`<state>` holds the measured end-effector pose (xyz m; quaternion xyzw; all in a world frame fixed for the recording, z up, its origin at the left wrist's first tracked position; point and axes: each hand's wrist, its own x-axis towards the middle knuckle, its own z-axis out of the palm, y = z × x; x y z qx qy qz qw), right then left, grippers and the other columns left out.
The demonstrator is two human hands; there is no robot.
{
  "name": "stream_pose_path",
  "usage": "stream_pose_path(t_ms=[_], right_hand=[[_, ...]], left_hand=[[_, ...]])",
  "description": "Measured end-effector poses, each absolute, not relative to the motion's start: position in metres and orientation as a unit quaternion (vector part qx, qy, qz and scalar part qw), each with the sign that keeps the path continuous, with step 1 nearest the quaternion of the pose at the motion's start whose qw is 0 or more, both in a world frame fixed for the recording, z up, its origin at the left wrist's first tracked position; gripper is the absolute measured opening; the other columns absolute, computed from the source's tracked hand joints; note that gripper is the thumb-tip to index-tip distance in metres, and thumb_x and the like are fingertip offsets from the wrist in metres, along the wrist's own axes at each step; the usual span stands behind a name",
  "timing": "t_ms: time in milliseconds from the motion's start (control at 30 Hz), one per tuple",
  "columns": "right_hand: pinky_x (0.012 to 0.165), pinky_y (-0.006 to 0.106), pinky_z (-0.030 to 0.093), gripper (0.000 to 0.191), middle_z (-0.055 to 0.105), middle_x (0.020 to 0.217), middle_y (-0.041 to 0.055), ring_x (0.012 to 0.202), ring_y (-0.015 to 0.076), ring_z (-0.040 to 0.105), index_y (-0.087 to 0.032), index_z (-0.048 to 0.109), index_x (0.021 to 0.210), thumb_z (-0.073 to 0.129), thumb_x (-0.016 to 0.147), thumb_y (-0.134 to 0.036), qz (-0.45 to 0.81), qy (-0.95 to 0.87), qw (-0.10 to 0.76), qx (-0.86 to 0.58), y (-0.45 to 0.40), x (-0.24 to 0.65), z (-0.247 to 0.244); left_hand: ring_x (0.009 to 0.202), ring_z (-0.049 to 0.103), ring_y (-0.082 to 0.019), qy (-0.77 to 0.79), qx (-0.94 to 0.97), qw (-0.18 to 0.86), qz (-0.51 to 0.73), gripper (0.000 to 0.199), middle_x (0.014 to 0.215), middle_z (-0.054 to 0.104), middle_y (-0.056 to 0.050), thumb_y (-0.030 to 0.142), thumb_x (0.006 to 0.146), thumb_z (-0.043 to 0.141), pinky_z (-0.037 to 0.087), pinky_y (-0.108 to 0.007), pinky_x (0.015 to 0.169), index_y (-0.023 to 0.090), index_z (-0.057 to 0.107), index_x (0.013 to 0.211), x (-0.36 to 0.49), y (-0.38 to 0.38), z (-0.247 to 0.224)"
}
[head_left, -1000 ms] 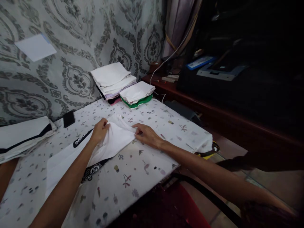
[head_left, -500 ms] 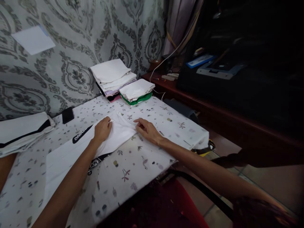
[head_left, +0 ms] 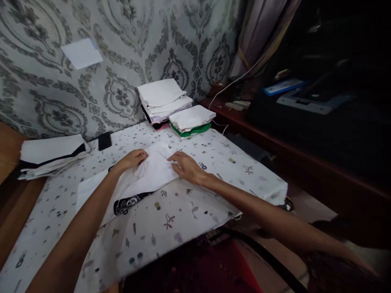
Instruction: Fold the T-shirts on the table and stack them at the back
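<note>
A white garment [head_left: 159, 169] with a black printed band lies partly folded and wrinkled on the patterned tablecloth [head_left: 180, 215]. My left hand [head_left: 133, 158] grips its far left part, fingers bent into the cloth. At the garment's right edge, my right hand [head_left: 186, 167] has its thumb and fingers closed on the fabric. The black print shows on the near side, below my hands; my left forearm covers part of the garment's left portion.
Two stacks of folded cloth, a taller one [head_left: 163, 95] and a lower one with a green layer [head_left: 192, 118], stand at the back. A black phone [head_left: 104, 141] and another folded pile [head_left: 55, 150] lie left. A dark red shelf [head_left: 238, 118] runs along the right.
The view has shifted, so the table sits further right. My right hand has moved onto the garment's edge and closed, and the cloth between my hands is more bunched.
</note>
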<state>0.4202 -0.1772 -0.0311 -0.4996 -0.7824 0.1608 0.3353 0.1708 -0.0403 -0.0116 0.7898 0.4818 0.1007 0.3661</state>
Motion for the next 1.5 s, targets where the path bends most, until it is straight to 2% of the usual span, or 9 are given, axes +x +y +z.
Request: stream_pose_path(t_ms=[200, 333, 600, 833, 967, 1067, 1267, 1367, 1500], right_hand=[[0.096, 0.038, 0.046, 0.032, 0.065, 0.113, 0.0123, 0.108, 0.0232, 0.057, -0.013, 0.068, 0.112, 0.046, 0.091, -0.005, 0.138, -0.824, 0.254, -0.487, -0.123, 0.361, -0.035], [0.097, 0.041, 0.044, 0.028, 0.064, 0.106, 0.012, 0.103, 0.0235, 0.055, -0.013, 0.069, 0.105, 0.044, 0.093, -0.005, 0.102, -0.811, 0.279, -0.504, -0.11, 0.358, -0.058], [0.102, 0.039, 0.042, 0.024, 0.063, 0.105, 0.0118, 0.102, 0.023, 0.054, -0.012, 0.07, 0.101, 0.047, 0.094, -0.009, 0.043, -0.817, 0.26, -0.512, -0.108, 0.36, -0.068], [0.101, 0.037, 0.041, 0.025, 0.065, 0.107, 0.0129, 0.102, 0.0228, 0.054, -0.01, 0.07, 0.1, 0.046, 0.096, -0.011, 0.026, -0.822, 0.238, -0.517, -0.111, 0.358, -0.063], [0.096, 0.038, 0.044, 0.027, 0.066, 0.112, 0.0148, 0.105, 0.0257, 0.054, -0.01, 0.07, 0.102, 0.044, 0.095, -0.012, 0.02, -0.795, 0.214, -0.567, -0.116, 0.356, -0.057], [0.094, 0.039, 0.045, 0.028, 0.067, 0.113, 0.0154, 0.106, 0.0268, 0.056, -0.011, 0.072, 0.101, 0.046, 0.094, -0.011, 0.02, -0.774, 0.212, -0.596, -0.118, 0.355, -0.055], [0.095, 0.033, 0.049, 0.028, 0.073, 0.106, 0.0103, 0.1, 0.0208, 0.064, -0.015, 0.076, 0.102, 0.051, 0.089, -0.011, 0.123, -0.732, 0.297, -0.601, -0.103, 0.378, -0.056], [0.09, 0.03, 0.052, 0.035, 0.074, 0.111, 0.0073, 0.098, 0.0186, 0.067, -0.018, 0.074, 0.112, 0.048, 0.089, -0.01, 0.147, -0.682, 0.333, -0.634, -0.083, 0.404, -0.052], [0.098, 0.032, 0.047, 0.037, 0.073, 0.114, 0.01, 0.108, 0.0209, 0.064, -0.015, 0.073, 0.115, 0.047, 0.088, -0.009, 0.105, -0.703, 0.287, -0.642, -0.058, 0.425, -0.046]], left_hand=[[0.056, 0.044, -0.014, 0.449, 0.814, 0.351, 0.114, 0.027, 0.059, 0.049, 0.005, 0.04, 0.079, 0.058, 0.034, -0.026, 0.055, 0.018, 0.062, 0.095, 0.155, -0.052, -0.012], [0.058, 0.046, -0.014, 0.448, 0.823, 0.338, 0.09, 0.026, 0.062, 0.05, 0.006, 0.033, 0.076, 0.06, 0.033, -0.026, 0.057, 0.02, 0.059, 0.098, 0.146, -0.067, -0.01], [0.07, 0.057, -0.019, 0.502, 0.846, 0.172, 0.055, 0.025, 0.073, 0.06, 0.003, 0.026, 0.083, 0.056, 0.039, -0.031, 0.066, 0.022, 0.061, 0.108, 0.131, -0.089, -0.012], [0.111, 0.059, -0.028, 0.438, 0.884, 0.018, 0.162, 0.031, 0.116, 0.065, -0.012, 0.031, 0.098, 0.041, 0.046, -0.045, 0.097, 0.018, 0.057, 0.12, 0.155, -0.108, -0.027], [0.137, 0.046, -0.028, 0.43, 0.893, 0.038, 0.129, 0.049, 0.147, 0.051, -0.017, 0.041, 0.1, 0.037, 0.035, -0.049, 0.115, 0.014, 0.043, 0.141, 0.172, -0.113, -0.053], [0.147, 0.034, -0.028, 0.445, 0.89, 0.031, 0.097, 0.055, 0.157, 0.041, -0.017, 0.044, 0.102, 0.033, 0.027, -0.05, 0.12, 0.013, 0.04, 0.146, 0.175, -0.114, -0.066], [0.142, 0.042, -0.029, 0.43, 0.893, 0.047, 0.124, 0.052, 0.152, 0.048, -0.016, 0.046, 0.1, 0.035, 0.033, -0.051, 0.117, 0.017, 0.045, 0.143, 0.169, -0.111, -0.061], [0.126, 0.055, -0.028, 0.421, 0.884, 0.081, 0.185, 0.044, 0.135, 0.061, -0.014, 0.04, 0.098, 0.041, 0.043, -0.047, 0.107, 0.018, 0.051, 0.135, 0.177, -0.093, -0.049], [0.106, 0.061, -0.023, 0.419, 0.868, 0.114, 0.242, 0.029, 0.109, 0.067, -0.009, 0.02, 0.092, 0.044, 0.049, -0.04, 0.098, 0.019, 0.061, 0.115, 0.21, -0.056, -0.038]])
